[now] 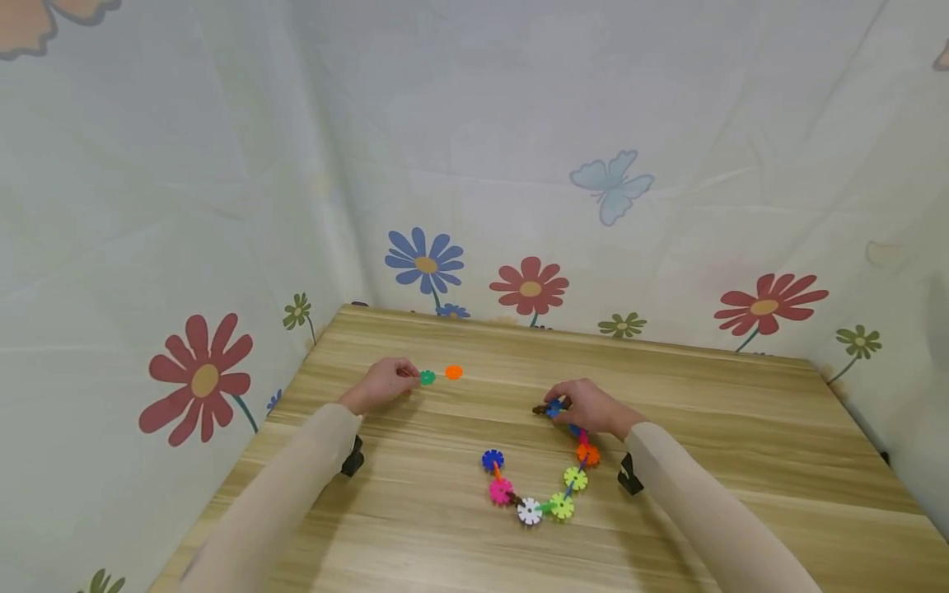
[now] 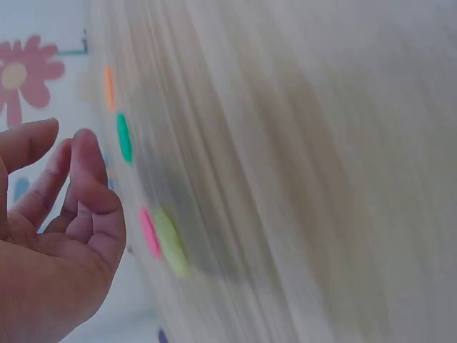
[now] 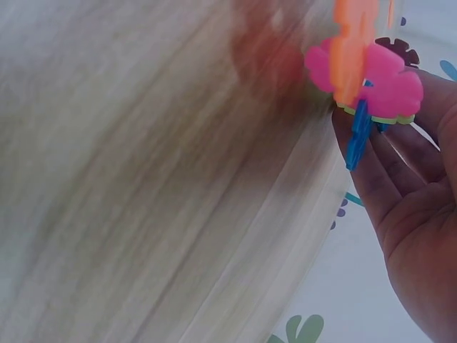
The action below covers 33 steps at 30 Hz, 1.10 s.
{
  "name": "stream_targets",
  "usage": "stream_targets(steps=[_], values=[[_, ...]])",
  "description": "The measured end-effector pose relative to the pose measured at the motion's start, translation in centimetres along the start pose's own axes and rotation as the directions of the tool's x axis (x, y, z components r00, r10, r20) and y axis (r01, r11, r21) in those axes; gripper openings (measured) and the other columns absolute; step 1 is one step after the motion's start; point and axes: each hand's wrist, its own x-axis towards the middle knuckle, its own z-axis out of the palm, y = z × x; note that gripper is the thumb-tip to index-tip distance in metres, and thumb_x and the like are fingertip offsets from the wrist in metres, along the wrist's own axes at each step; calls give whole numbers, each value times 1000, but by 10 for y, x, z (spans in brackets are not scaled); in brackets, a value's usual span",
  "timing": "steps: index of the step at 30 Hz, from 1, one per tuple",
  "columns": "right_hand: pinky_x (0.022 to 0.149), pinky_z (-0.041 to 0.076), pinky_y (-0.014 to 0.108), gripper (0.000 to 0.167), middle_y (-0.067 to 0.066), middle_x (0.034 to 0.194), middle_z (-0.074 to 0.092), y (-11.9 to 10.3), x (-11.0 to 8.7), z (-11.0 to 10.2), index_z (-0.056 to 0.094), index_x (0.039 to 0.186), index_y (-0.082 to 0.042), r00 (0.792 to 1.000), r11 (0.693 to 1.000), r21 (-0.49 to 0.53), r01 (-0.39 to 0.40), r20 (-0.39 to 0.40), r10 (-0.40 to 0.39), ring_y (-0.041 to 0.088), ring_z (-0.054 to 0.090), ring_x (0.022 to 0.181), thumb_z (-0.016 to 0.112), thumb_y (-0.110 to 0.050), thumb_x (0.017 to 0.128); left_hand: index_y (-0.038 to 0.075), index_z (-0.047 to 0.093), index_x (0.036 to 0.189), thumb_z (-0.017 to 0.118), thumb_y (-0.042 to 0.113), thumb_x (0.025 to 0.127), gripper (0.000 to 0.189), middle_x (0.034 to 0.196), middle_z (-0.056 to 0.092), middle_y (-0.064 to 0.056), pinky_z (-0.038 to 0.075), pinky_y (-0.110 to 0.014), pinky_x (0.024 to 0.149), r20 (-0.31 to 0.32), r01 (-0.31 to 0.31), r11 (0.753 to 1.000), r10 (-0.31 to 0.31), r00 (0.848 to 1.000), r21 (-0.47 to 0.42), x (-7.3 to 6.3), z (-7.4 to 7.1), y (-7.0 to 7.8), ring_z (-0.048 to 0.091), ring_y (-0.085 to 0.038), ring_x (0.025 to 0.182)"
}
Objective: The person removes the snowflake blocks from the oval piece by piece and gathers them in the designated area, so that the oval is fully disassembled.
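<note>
A chain of interlocked notched plastic snowflake discs (image 1: 530, 511) curves over the table in white, pink, blue, yellow-green and orange. My right hand (image 1: 589, 408) holds its far end, where blue and brown discs show between the fingers. In the right wrist view, a pink disc (image 3: 393, 82) and an orange disc (image 3: 350, 57) stand in front of that hand's fingers. My left hand (image 1: 385, 383) is by a loose green disc (image 1: 427, 377), thumb and fingertips apart, holding nothing. Below it in the left wrist view lie a pink disc (image 2: 150, 232) and a yellow-green disc (image 2: 171, 241).
A loose orange disc (image 1: 454, 372) lies just right of the green one. The wood-grain table (image 1: 415, 527) meets a flower-printed cloth (image 1: 474, 165) at its back and left edges. Dark wrist mounts (image 1: 352, 456) sit under both forearms.
</note>
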Motion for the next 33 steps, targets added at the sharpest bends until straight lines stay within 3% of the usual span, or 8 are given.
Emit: stream_targets(steps=[5, 13, 19, 26, 33], values=[[80, 51, 35, 26, 3, 102, 66, 0, 0, 0, 68, 107, -9, 1000, 1000, 0, 3, 5, -3, 18, 60, 89, 75, -12, 82, -4, 62, 102, 59, 10, 92, 17, 96, 63, -14, 53, -34, 75, 74, -8, 996, 15, 997, -91, 8, 21, 13, 64, -26, 81], [78, 51, 33, 22, -1, 100, 66, 0, 2, 1, 69, 102, -12, 1000, 1000, -9, 3, 4, -3, 14, 58, 84, 75, -12, 81, 1, 68, 96, 61, 15, 91, 17, 78, 64, -9, 47, -26, 63, 119, -44, 999, 47, 992, -23, 18, 59, 28, 58, -17, 70], [73, 49, 30, 19, -1, 96, 66, -1, 3, 1, 70, 100, -11, 1000, 1000, -16, 18, 13, -18, 12, 55, 79, 74, -12, 82, 3, 69, 93, 61, 14, 90, 14, 76, 63, -6, 47, -25, 63, 174, -49, 996, 63, 983, -79, 20, 84, 39, 57, -15, 68], [78, 51, 34, 19, 1, 97, 67, -4, 3, 0, 70, 100, -10, 999, 999, 2, 37, 2, -37, 16, 59, 86, 74, -11, 82, 2, 67, 96, 64, 12, 90, 13, 81, 65, -6, 49, -27, 65, 229, -34, 986, 72, 971, -166, 22, 106, 53, 60, -16, 73], [80, 50, 35, 21, 1, 99, 66, -2, 4, 0, 69, 101, -9, 996, 996, -16, 86, -19, -86, 17, 60, 88, 75, -13, 82, 1, 64, 103, 66, 12, 88, 19, 88, 66, -7, 51, -30, 70, 265, 2, 981, 51, 963, -196, 24, 120, 70, 63, -19, 79]])
